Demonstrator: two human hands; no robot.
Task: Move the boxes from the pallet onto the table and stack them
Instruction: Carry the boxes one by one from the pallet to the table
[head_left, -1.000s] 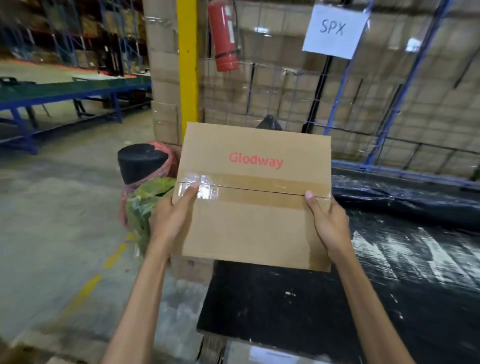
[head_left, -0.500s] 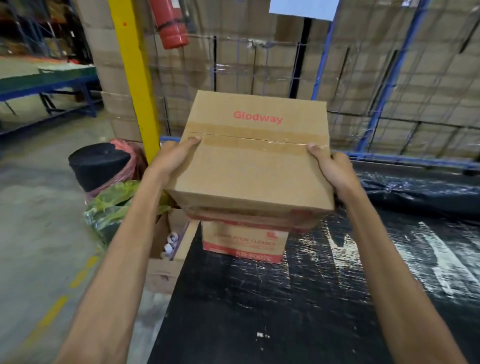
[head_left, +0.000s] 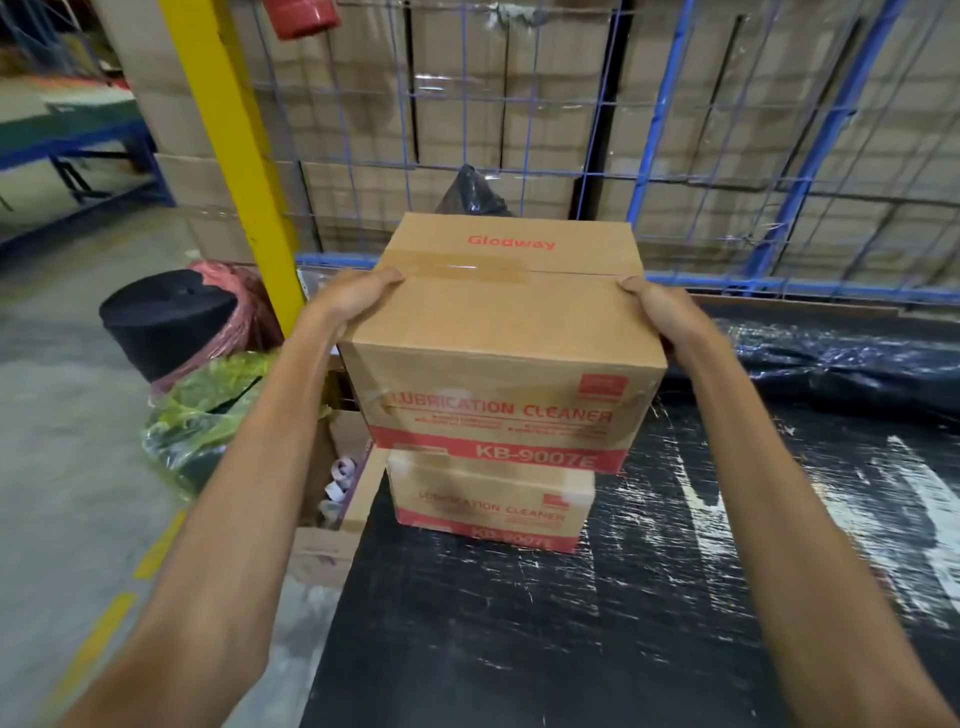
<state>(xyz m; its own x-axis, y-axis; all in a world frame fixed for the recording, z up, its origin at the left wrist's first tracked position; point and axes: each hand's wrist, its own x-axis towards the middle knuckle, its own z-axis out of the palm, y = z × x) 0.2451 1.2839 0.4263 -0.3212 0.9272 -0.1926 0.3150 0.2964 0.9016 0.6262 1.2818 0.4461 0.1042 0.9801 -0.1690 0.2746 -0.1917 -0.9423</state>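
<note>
I hold a brown cardboard box (head_left: 506, 332) with red "Glodway" and "LUBRICATION CLEANER" print between both hands. My left hand (head_left: 353, 301) grips its left side, thumb over the taped top edge. My right hand (head_left: 660, 312) grips the right side the same way. The box sits just over a second, matching box (head_left: 488, 509) that stands on the black plastic-wrapped table (head_left: 519, 623) near its left edge. Whether the two boxes touch I cannot tell. The pallet is out of view.
A yellow post (head_left: 228, 140) and a blue wire cage (head_left: 675, 156) full of cartons stand behind the table. Left of the table are a black roll (head_left: 166, 317), green wrapped material (head_left: 208, 410) and an open carton (head_left: 332, 499) on the concrete floor.
The box has moved forward and down over the table, from in front of me to just above the box standing there. Both hands kept their grip.
</note>
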